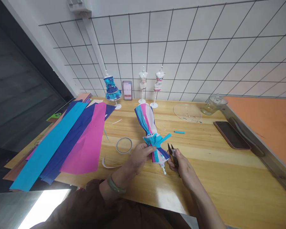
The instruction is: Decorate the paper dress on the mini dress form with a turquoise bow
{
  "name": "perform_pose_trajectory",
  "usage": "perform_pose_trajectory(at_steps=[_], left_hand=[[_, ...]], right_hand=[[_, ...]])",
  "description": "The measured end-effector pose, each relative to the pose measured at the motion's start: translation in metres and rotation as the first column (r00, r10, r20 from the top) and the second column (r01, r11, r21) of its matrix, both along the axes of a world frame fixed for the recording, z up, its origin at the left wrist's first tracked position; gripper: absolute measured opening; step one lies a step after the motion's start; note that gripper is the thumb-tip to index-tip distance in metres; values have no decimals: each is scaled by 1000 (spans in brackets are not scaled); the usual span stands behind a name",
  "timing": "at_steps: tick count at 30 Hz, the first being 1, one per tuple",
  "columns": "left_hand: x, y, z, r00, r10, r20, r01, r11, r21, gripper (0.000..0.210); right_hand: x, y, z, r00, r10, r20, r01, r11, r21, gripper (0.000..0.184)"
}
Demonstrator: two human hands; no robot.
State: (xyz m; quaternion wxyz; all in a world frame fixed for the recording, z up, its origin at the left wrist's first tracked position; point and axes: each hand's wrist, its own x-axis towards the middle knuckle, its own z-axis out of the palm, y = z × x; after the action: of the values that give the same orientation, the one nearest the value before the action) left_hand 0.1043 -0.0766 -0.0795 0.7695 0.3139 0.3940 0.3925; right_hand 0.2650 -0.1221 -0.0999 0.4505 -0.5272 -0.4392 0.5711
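Note:
My left hand [143,154] is closed on a small doll dress form [149,127] dressed in pink, white, light blue and dark blue paper. The form lies tipped over, its neck knob pointing toward me and its skirt away. A light blue paper bow [156,140] sits at its waist, one strip end sticking out to the right. My right hand [181,163] grips dark-bladed scissors [172,152], their blades slightly apart and pointing away from me, just right of the dress. The blades do not appear to touch the paper.
Blue and pink paper sheets [85,146] lie at left. A tape roll [124,145] and a blue scrap [179,132] are on the table. Behind stand a blue-dressed form [112,89], two more mannequins [143,82] and a phone [127,90]. Another phone [232,135] and a glass jar [213,105] are right.

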Motion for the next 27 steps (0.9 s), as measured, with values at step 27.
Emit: perform_pose_trajectory(at_steps=[27], left_hand=[[-2, 2, 0, 993, 104, -55, -99, 991, 85, 29]], right_hand=[[2, 6, -17, 969, -32, -247, 4, 993, -115, 54]])
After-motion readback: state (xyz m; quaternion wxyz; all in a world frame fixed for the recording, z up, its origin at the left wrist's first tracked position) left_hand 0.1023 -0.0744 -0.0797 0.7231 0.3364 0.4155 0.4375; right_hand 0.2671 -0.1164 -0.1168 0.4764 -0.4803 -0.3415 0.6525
